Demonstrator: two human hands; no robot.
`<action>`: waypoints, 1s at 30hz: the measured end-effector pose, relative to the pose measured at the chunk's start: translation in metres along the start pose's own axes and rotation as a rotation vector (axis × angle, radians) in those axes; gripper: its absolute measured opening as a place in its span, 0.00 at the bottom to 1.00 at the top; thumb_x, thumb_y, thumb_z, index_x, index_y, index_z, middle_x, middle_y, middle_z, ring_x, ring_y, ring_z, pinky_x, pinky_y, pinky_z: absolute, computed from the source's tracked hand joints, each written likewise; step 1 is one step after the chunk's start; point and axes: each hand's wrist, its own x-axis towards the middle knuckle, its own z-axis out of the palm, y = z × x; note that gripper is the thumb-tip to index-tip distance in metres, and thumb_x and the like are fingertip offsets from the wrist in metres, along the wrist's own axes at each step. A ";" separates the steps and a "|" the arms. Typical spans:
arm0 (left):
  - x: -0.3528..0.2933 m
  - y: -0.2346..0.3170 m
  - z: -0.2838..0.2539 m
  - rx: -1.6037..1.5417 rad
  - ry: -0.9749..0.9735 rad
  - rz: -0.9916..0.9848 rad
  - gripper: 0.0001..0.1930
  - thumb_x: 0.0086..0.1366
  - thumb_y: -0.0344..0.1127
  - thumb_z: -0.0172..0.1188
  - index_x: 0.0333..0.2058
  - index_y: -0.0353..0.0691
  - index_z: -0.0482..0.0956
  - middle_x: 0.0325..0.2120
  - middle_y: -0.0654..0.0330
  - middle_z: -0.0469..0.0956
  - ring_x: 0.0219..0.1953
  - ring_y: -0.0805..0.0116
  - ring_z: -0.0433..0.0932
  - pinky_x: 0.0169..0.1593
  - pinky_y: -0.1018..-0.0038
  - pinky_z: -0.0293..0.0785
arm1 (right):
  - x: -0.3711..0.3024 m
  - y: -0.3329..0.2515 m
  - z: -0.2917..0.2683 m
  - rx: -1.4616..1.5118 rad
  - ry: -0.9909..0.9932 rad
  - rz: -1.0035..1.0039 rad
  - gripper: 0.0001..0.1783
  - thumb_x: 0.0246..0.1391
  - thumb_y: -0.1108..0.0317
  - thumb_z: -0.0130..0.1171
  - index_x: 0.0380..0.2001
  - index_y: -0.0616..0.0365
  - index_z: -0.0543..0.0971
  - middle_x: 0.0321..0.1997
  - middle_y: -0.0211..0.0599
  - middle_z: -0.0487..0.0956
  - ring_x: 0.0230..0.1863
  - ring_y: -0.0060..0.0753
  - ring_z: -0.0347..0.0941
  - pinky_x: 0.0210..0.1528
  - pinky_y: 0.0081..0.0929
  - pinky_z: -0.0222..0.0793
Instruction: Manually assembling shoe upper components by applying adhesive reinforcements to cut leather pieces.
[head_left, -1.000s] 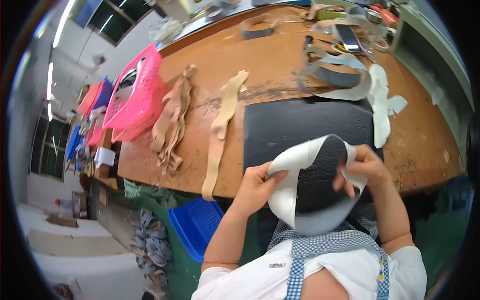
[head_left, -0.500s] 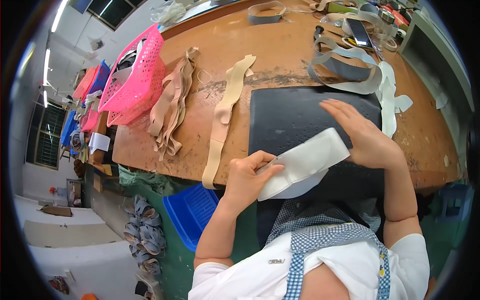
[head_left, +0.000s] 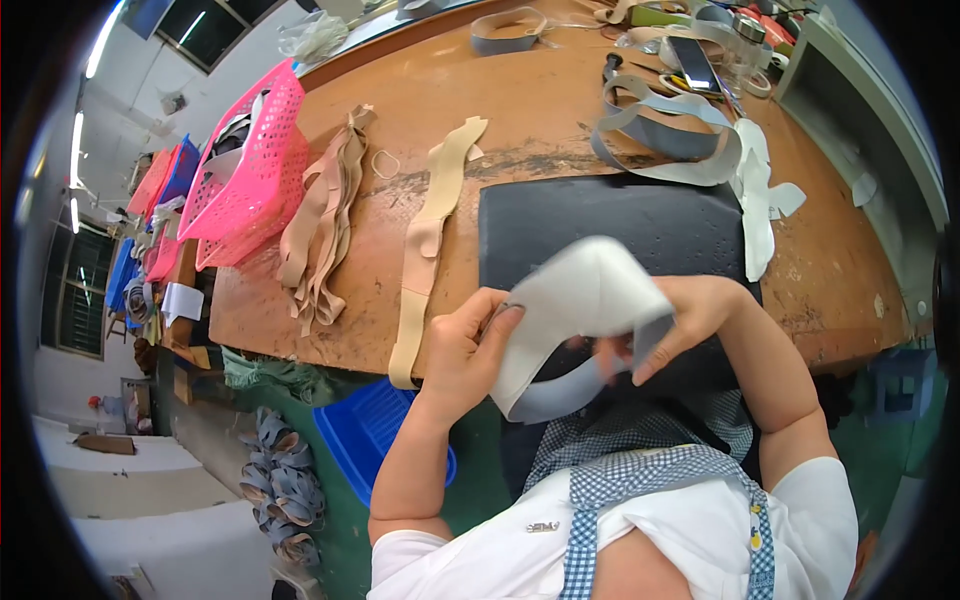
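Where the fisheye rim bends things: far tabletop clutter and the room at left are too warped to sort out.
Tabletop: brown, scuffed; its far end is cut off at the top edge.
Mat: dark sheet lying flat at the near edge, its lower part hidden behind the strip and both hands.
Basket: pink, openwork, at the left end; contents hard to make out.
Tan strips: a loose bundle just beside the basket, with one longer strip hanging over the near edge.
Grey bands: looped pieces beyond the mat, overlapping pale cut shapes.
Blue crate: below the tabletop edge, partly covered by the left forearm.
White strip: wide, pale, curled band held in the air over the mat's near edge; motion blurs its top, and a greyer underside shows at the lower fold.
Left hand: fingers pinching the strip's left edge, thumb on top.
Right hand: fingers curled around the strip's right side; fingertips partly hidden behind it.
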 end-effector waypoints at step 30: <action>0.022 -0.060 0.014 0.596 0.131 0.967 0.16 0.66 0.23 0.57 0.52 0.33 0.73 0.54 0.46 0.77 0.57 0.51 0.77 0.63 0.54 0.72 | 0.096 0.003 -0.219 0.683 0.125 -0.432 0.26 0.63 0.63 0.54 0.62 0.63 0.69 0.48 0.38 0.76 0.34 0.20 0.73 0.25 0.13 0.72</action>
